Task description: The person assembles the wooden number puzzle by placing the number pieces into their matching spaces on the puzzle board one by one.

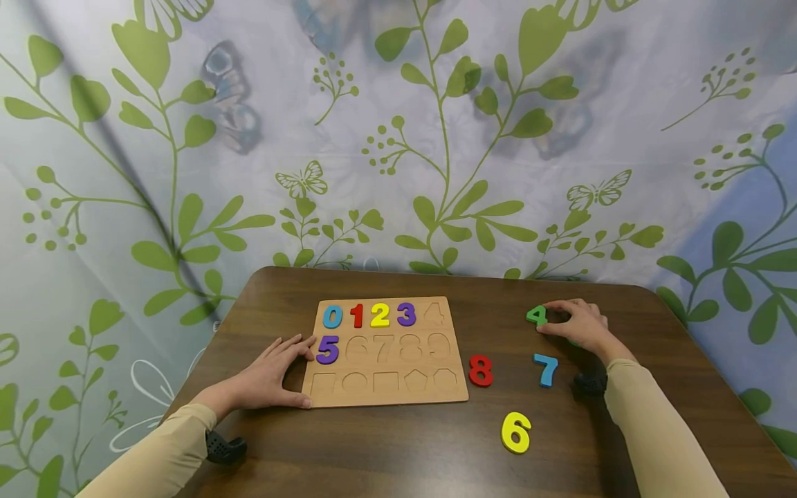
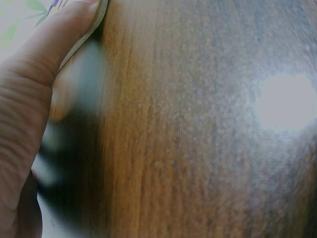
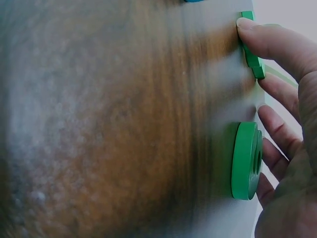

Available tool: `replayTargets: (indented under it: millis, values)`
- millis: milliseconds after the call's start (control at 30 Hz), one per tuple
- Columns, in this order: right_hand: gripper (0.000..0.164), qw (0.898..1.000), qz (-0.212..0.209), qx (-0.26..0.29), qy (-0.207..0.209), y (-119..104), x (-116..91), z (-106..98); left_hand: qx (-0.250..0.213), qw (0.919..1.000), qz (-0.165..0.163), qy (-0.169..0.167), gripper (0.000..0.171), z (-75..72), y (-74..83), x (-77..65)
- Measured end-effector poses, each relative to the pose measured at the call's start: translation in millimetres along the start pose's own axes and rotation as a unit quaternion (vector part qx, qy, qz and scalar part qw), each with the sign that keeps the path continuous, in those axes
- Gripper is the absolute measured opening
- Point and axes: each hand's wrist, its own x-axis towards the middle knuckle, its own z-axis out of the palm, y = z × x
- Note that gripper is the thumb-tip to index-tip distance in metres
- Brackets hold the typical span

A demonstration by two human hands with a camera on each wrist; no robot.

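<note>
My right hand (image 1: 579, 325) pinches a green number 4 (image 1: 535, 315) between thumb and fingers at the table's right side. In the right wrist view, the thumb presses one side of the green 4 (image 3: 251, 52). Beneath the other fingers lies a second round green piece (image 3: 242, 161), mostly hidden by the hand in the head view. My left hand (image 1: 274, 377) rests with spread fingers at the left edge of a wooden puzzle board (image 1: 386, 398), its thumb by the near-left corner. The board holds a blue 0, red 1, yellow 2, purple 3 and purple 5 (image 1: 327, 350).
Right of the board lie a red 8 (image 1: 481, 371), a blue 7 (image 1: 546, 370) and, closer to me, a yellow 6 (image 1: 516, 433). Number and shape recesses show across the board. Behind the brown table (image 1: 398, 449) hangs a leaf-patterned cloth (image 1: 349, 138).
</note>
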Motion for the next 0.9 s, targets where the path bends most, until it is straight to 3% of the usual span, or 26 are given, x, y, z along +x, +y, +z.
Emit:
replayTargets:
  millis: [900]
  values:
    - [0.079,1.0,-0.014,-0.01,0.01,-12,12,-3,0.0,0.9999,-0.012,-0.007,0.077,-0.7,1.3,-0.7]
